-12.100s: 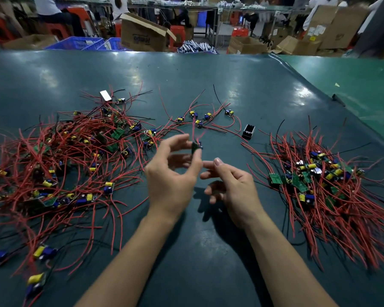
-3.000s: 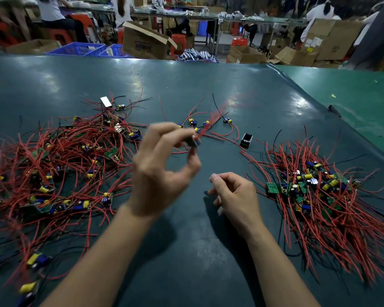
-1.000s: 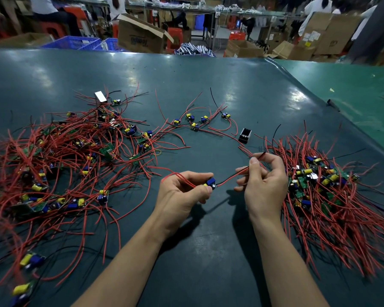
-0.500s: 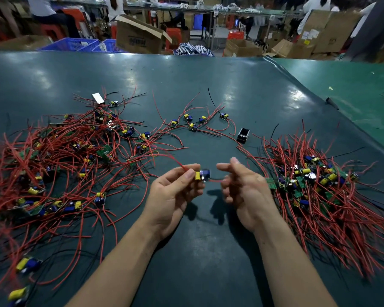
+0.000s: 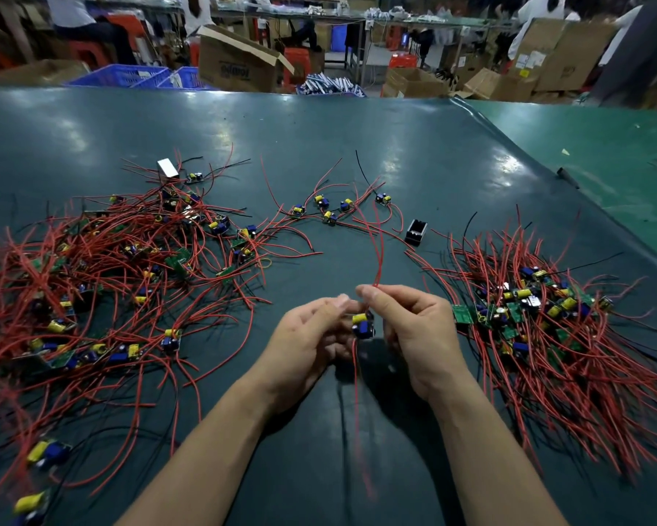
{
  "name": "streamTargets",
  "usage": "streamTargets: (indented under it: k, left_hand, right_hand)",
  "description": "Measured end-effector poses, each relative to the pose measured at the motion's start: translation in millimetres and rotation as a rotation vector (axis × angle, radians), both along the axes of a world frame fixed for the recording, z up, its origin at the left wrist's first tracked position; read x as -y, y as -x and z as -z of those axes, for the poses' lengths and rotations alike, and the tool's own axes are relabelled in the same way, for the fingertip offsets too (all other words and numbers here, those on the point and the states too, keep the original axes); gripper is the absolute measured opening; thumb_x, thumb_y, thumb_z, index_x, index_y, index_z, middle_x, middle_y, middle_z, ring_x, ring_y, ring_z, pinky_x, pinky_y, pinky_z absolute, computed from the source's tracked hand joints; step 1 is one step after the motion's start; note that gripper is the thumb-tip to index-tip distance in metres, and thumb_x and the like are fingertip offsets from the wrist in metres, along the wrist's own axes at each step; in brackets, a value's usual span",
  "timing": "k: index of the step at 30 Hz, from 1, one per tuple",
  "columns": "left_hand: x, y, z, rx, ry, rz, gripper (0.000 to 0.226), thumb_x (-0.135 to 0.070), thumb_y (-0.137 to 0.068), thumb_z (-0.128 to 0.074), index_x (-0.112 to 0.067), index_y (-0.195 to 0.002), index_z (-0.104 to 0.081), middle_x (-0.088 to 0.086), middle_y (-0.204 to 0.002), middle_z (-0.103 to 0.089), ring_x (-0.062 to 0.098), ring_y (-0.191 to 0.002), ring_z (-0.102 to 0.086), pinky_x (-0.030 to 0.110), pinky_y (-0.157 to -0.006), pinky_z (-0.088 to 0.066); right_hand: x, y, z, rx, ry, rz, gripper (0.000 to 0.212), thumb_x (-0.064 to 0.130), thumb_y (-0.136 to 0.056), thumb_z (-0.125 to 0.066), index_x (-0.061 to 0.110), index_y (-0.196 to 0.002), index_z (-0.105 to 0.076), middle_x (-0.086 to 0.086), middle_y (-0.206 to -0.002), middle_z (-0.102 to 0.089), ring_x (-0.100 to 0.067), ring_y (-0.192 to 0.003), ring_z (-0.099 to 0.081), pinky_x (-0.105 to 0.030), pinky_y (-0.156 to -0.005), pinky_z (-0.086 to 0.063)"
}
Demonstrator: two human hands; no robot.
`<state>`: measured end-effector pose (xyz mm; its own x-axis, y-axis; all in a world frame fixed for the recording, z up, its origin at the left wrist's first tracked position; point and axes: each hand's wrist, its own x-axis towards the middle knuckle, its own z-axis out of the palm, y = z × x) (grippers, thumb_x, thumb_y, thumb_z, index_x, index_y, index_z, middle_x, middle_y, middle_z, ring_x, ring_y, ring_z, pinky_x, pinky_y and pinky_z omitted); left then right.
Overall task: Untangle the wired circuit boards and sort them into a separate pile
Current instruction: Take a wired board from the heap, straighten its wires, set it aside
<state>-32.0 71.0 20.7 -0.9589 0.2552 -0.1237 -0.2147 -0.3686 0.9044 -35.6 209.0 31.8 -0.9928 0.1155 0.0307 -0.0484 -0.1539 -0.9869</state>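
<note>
A small circuit board (image 5: 363, 325) with a yellow and a blue part hangs between my hands above the table's middle. My left hand (image 5: 308, 339) pinches it from the left. My right hand (image 5: 414, 328) pinches its red wires (image 5: 377, 256), which rise from my fingertips; another red wire hangs down below the board. A big tangled heap of wired boards (image 5: 103, 282) covers the left side. The sorted pile (image 5: 539, 320) lies to the right. A few loose boards (image 5: 328, 210) lie behind my hands.
A small black box (image 5: 416, 232) lies between the loose boards and the right pile. A white block (image 5: 166, 167) sits at the far edge of the left heap. The dark green table (image 5: 357, 138) meets a lighter green one on the right. Cartons and people stand beyond.
The board has turned so its wires now stand upward. My right hand has closed on those wires, and both hands have come together around the board.
</note>
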Motion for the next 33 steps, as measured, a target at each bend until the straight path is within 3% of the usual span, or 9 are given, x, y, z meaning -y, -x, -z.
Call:
streamTargets:
  k: [2, 4, 9, 12, 18, 22, 26, 29, 33]
  left_hand:
    - [1, 0, 1, -0.032, 0.052, 0.017, 0.021, -0.02, -0.083, -0.063, -0.007, -0.099, -0.066, 0.006, -0.085, -0.069, 0.015, -0.076, -0.063, 0.023, -0.064, -0.052]
    - [2, 0, 1, -0.029, 0.04, 0.002, 0.008, -0.007, -0.087, -0.061, -0.007, -0.093, -0.066, 0.004, -0.081, -0.071, 0.011, -0.069, -0.066, 0.019, -0.06, -0.053]
    - [4, -3, -2, -0.007, 0.001, 0.039, 0.02, 0.007, -0.089, -0.051, -0.004, -0.092, -0.067, 0.006, -0.072, -0.068, 0.011, -0.057, -0.06, 0.017, -0.052, -0.048]
    - [4, -3, -5, -0.013, 0.031, 0.08, 0.016, 0.001, -0.077, -0.06, -0.007, -0.083, -0.072, 0.01, -0.067, -0.06, 0.015, -0.057, -0.053, 0.021, -0.055, -0.043]
    - [6, -7, -8, -0.062, 0.077, 0.139, 0.018, -0.007, -0.067, -0.057, -0.012, -0.071, -0.073, 0.007, -0.064, -0.058, 0.011, -0.054, -0.049, 0.019, -0.053, -0.038]
    - [9, -9, -9, -0.123, 0.132, 0.2, 0.02, -0.017, -0.056, -0.066, -0.01, -0.074, -0.07, -0.002, -0.06, -0.056, 0.005, -0.051, -0.047, 0.015, -0.05, -0.035]
    - [9, -9, -8, -0.149, 0.14, 0.231, 0.023, -0.027, -0.053, -0.066, -0.014, -0.071, -0.072, -0.003, -0.06, -0.055, 0.004, -0.051, -0.046, 0.015, -0.049, -0.035]
    - [9, -10, -9, -0.165, 0.148, 0.254, 0.02, -0.027, -0.055, -0.066, -0.017, -0.069, -0.074, -0.004, -0.06, -0.057, 0.004, -0.051, -0.047, 0.014, -0.05, -0.035]
    - [9, -10, -8, -0.163, 0.15, 0.261, 0.02, -0.026, -0.054, -0.065, -0.016, -0.07, -0.073, -0.004, -0.058, -0.056, 0.004, -0.05, -0.047, 0.014, -0.049, -0.035]
  right_hand:
    - [3, 0, 0, 0.033, 0.042, 0.018, 0.007, 0.008, -0.087, -0.07, 0.004, -0.082, -0.074, 0.008, -0.049, -0.058, -0.002, -0.039, -0.045, -0.013, -0.039, -0.034]
    - [6, 0, 0, 0.085, 0.089, -0.033, 0.017, 0.015, -0.092, -0.064, 0.008, -0.079, -0.071, 0.004, -0.049, -0.052, -0.005, -0.037, -0.042, -0.016, -0.035, -0.03]
    - [4, -1, -2, 0.088, 0.059, -0.11, 0.027, 0.022, -0.096, -0.058, 0.013, -0.075, -0.072, 0.001, -0.049, -0.046, -0.008, -0.038, -0.034, -0.016, -0.036, -0.023]
    - [0, 0, -3, 0.062, 0.062, -0.062, 0.015, 0.013, -0.096, -0.059, 0.011, -0.09, -0.072, 0.001, -0.05, -0.047, -0.008, -0.038, -0.035, -0.016, -0.037, -0.026]
    - [-5, 4, 0, 0.054, 0.09, -0.012, 0.014, 0.009, -0.097, -0.055, 0.012, -0.1, -0.068, 0.002, -0.052, -0.05, -0.008, -0.038, -0.039, -0.016, -0.036, -0.029]
    - [-7, 7, 2, -0.009, -0.011, 0.07, 0.015, 0.003, -0.095, -0.057, 0.011, -0.094, -0.07, 0.002, -0.055, -0.058, -0.008, -0.04, -0.045, -0.017, -0.038, -0.035]
    - [-11, 9, 0, 0.068, 0.239, 0.078, 0.018, -0.002, -0.094, -0.056, 0.011, -0.104, -0.064, -0.004, -0.058, -0.062, -0.007, -0.037, -0.044, -0.016, -0.035, -0.033]
    - [-13, 11, 0, 0.127, 0.37, 0.056, 0.017, -0.002, -0.095, -0.052, 0.009, -0.1, -0.062, -0.004, -0.054, -0.058, -0.005, -0.033, -0.038, -0.015, -0.031, -0.029]
    - [-7, 11, 3, 0.105, 0.26, 0.119, 0.013, 0.001, -0.098, -0.051, 0.01, -0.093, -0.059, -0.004, -0.048, -0.058, -0.006, -0.028, -0.034, -0.013, -0.03, -0.027]
